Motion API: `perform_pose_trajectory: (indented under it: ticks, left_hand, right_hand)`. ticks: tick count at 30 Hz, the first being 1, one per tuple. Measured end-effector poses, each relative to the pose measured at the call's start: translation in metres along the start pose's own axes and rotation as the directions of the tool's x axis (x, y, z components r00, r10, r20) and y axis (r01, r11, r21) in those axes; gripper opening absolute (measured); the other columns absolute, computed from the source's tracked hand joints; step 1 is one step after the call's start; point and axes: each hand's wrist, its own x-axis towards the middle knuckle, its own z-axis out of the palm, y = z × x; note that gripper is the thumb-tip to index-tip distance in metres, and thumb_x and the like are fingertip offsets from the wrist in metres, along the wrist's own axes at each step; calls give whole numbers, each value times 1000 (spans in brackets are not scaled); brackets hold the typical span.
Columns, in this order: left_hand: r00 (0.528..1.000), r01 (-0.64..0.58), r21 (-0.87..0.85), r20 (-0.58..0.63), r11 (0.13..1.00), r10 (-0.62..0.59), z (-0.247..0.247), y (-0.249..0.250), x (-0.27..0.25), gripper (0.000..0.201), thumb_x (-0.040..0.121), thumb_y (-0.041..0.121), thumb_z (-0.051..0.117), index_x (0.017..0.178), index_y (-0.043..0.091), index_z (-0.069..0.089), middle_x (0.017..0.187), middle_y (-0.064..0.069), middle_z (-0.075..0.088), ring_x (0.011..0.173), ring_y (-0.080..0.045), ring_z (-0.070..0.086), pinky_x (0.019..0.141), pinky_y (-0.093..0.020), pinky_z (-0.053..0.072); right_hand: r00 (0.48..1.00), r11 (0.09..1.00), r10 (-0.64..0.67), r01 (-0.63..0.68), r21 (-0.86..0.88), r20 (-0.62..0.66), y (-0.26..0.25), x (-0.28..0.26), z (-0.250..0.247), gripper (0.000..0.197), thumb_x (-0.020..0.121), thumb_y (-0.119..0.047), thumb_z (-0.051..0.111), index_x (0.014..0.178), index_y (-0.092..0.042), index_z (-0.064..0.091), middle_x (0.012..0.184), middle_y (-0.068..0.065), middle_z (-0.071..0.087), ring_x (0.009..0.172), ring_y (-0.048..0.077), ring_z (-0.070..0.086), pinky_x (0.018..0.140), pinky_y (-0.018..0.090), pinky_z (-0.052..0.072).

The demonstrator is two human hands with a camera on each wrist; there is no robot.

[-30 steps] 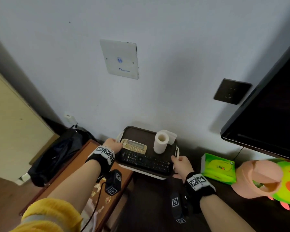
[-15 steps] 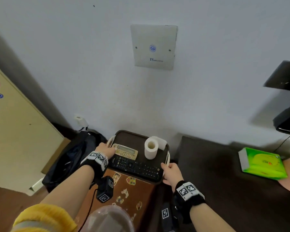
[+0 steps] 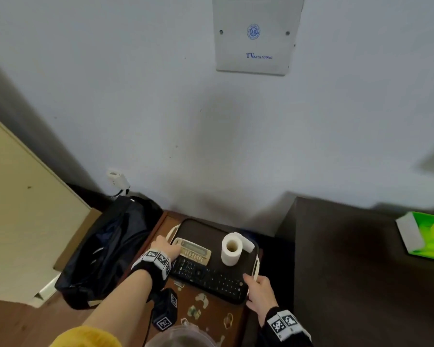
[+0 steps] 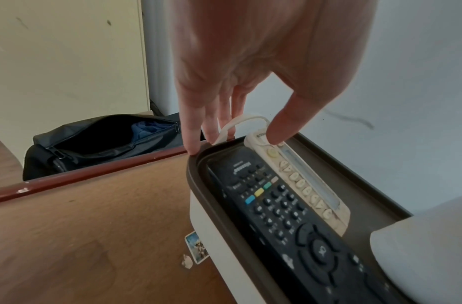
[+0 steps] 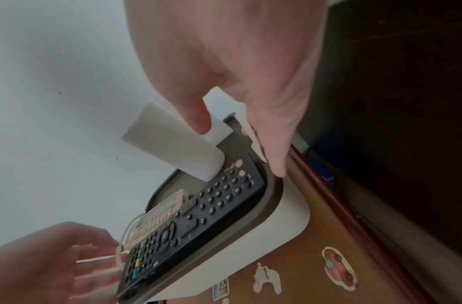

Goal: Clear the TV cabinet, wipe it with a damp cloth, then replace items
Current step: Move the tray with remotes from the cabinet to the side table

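A brown tray (image 3: 198, 229) with white handles rests on the sticker-covered wooden side table (image 3: 211, 314), left of the dark TV cabinet (image 3: 361, 271). It holds a black remote (image 3: 208, 276), a beige remote (image 3: 194, 250) and a toilet-paper roll (image 3: 231, 249). My left hand (image 3: 166, 247) is at the left handle. In the left wrist view its fingers (image 4: 193, 144) are nearly straight behind the handle, thumb on the beige remote (image 4: 307, 185). My right hand (image 3: 258, 289) is at the right handle, its fingers (image 5: 276, 160) straight along the tray's rim, thumb lifted above the tray.
A green tissue box (image 3: 426, 236) lies on the cabinet at the far right. An open black bag (image 3: 105, 249) sits on the floor left of the side table. A clear container (image 3: 181, 336) stands at the table's near edge. The wall is right behind the tray.
Both hands carried the tray left, off the cabinet's edge and down onto the side table. My view turned left; the TV and plush toy are out of frame.
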Motion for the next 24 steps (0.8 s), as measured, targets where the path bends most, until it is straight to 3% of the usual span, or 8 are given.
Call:
perform_pose_trajectory:
  ticks: [10, 16, 20, 24]
  left_hand:
    - [999, -36, 57, 20, 998, 35, 25, 0, 24, 58, 85, 29, 60, 133, 2, 40, 135, -17, 45, 122, -33, 49, 98, -38, 41]
    - [998, -17, 150, 64, 989, 7, 23, 10, 4, 63, 85, 28, 55, 138, 4, 31, 142, -17, 32, 130, -33, 39, 104, -38, 34]
    - [987, -154, 136, 74, 979, 145, 0, 24, -18, 63, 87, 25, 55, 143, 9, 30, 148, -15, 25, 132, -32, 39, 105, -36, 33]
    - [948, -312, 57, 84, 948, 307, -34, 57, -55, 56, 86, 22, 56, 138, 10, 41, 142, -13, 43, 127, -28, 46, 102, -31, 38]
  right_hand:
    - [999, 998, 13, -11, 54, -34, 10, 30, -2, 32, 89, -26, 61, 114, -12, 47, 111, 10, 60, 104, 25, 56, 100, 44, 44]
    - [995, 993, -22, 10, -118, -99, 10, 24, 3, 37, 90, -20, 55, 123, -4, 45, 110, 13, 58, 102, 28, 55, 100, 43, 43]
    - [988, 972, -86, 55, -229, -127, -13, -7, -3, 60, 91, -13, 53, 144, -4, 26, 132, 19, 51, 117, 34, 51, 100, 34, 38]
    - [966, 940, -220, 174, -292, -133, -54, -51, -24, 59, 91, -13, 55, 144, -8, 29, 138, 15, 47, 123, 32, 48, 100, 32, 38]
